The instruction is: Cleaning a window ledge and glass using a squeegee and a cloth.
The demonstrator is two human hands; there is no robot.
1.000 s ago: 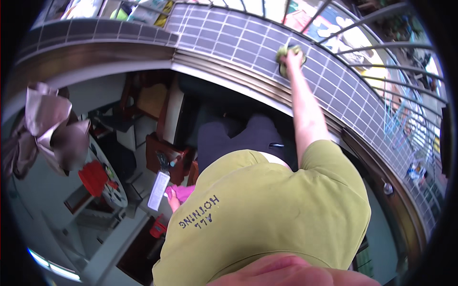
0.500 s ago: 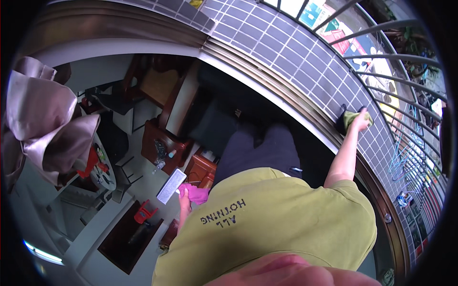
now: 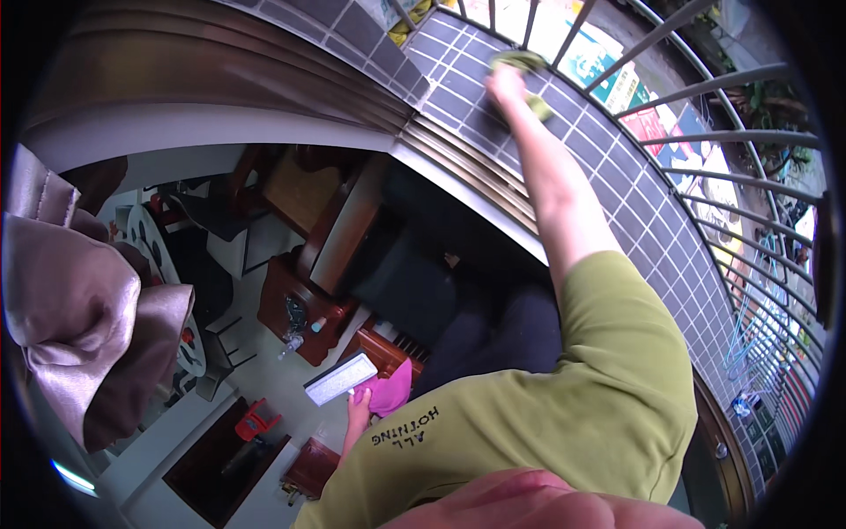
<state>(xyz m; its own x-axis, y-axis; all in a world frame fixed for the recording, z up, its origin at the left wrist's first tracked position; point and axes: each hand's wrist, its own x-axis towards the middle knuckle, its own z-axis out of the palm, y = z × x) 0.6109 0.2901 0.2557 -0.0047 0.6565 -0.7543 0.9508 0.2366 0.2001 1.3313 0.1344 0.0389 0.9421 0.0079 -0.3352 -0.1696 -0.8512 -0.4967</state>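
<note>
- Faces a grey-tiled window ledge (image 3: 634, 185), light grout between the tiles.
- Has metal bars (image 3: 705, 91) along the ledge's outer edge, and indoors from the ledge gathered satin fabric (image 3: 88, 300).
- Includes, also indoors from the ledge, a reddish-brown wooden chair (image 3: 280, 291).
- Shows farther indoors from the ledge a red plastic item (image 3: 256, 420); cannot tell whether basket or stool, or whether anything is inside.
- Lies just beside the left hand (image 3: 359, 408), indoors from the ledge: grey-white rectangular block (image 3: 341, 377). Cannot tell if touching.
- Holds with the right hand (image 3: 505, 84) a green cloth (image 3: 520, 60) on the ledge, fingers bunched together over the fabric, blurred.
- Clamps left fingers on a pink cloth (image 3: 388, 392), indoors from the ledge.
- Includes indoors from the ledge a small clear bottle (image 3: 291, 346), contents too small to tell.
</note>
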